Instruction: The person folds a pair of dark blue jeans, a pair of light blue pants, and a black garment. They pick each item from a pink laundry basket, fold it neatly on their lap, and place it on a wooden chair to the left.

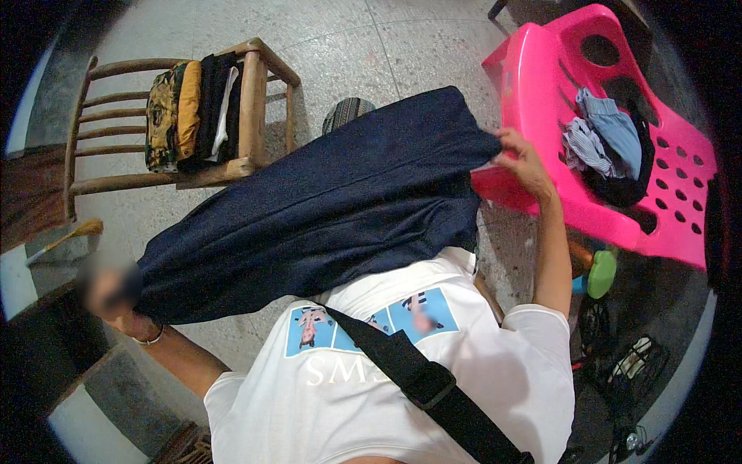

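Stretched across my lap is a long navy garment (309, 209) that looks like a pair of trousers, with a lengthwise fold or seam. My left hand (112, 294), smeared by a blur, grips its narrow end at the far left; a thin band circles that wrist. Over on the right, my right hand (527, 162) pinches the garment's other end between thumb and fingers. The cloth hangs between both hands, and its lower edge lies against my white T-shirt (386, 387).
A wooden chair (251, 100) at the upper left bears a row of folded clothes (193, 112). On the right, a pink plastic chair (529, 85) holds loose clothes (614, 139). A striped round item (348, 114) sits on the floor beyond the garment. A brush (69, 238) lies at left.
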`<act>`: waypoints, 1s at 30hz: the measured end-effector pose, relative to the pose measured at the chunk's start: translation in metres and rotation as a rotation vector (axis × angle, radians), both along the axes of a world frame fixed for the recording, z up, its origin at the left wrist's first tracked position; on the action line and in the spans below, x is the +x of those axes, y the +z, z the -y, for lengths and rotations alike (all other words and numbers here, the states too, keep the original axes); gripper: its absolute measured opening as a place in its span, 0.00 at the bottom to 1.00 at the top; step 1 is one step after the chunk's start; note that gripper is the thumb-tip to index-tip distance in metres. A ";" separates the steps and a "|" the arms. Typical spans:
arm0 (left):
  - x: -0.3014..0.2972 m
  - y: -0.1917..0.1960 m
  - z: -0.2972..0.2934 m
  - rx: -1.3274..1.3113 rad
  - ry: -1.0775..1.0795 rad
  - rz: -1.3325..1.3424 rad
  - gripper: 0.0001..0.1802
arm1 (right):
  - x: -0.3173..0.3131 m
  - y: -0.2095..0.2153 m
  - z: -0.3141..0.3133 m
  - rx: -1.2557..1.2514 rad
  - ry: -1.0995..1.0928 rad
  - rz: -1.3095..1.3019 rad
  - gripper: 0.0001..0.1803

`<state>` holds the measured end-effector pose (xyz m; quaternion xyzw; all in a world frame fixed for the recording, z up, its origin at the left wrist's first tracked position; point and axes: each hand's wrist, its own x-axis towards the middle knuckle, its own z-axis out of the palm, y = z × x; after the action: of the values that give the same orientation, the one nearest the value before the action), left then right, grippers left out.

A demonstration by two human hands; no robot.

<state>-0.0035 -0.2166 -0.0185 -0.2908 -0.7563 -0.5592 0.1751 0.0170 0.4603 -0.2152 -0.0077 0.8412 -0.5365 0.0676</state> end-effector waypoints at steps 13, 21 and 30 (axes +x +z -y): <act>-0.004 -0.002 -0.012 -0.015 -0.098 0.027 0.16 | -0.017 -0.005 0.028 -0.389 -0.224 0.300 0.12; 0.007 -0.006 -0.026 0.027 0.002 0.031 0.17 | -0.084 0.058 0.017 -0.074 0.089 -0.040 0.12; 0.012 -0.014 0.002 0.109 0.282 -0.126 0.17 | -0.121 0.169 -0.002 0.275 -0.268 -0.929 0.12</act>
<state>0.0085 -0.2186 -0.0323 -0.2063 -0.7457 -0.5499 0.3146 -0.1041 0.4623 -0.0466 -0.1288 0.8389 -0.3645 -0.3831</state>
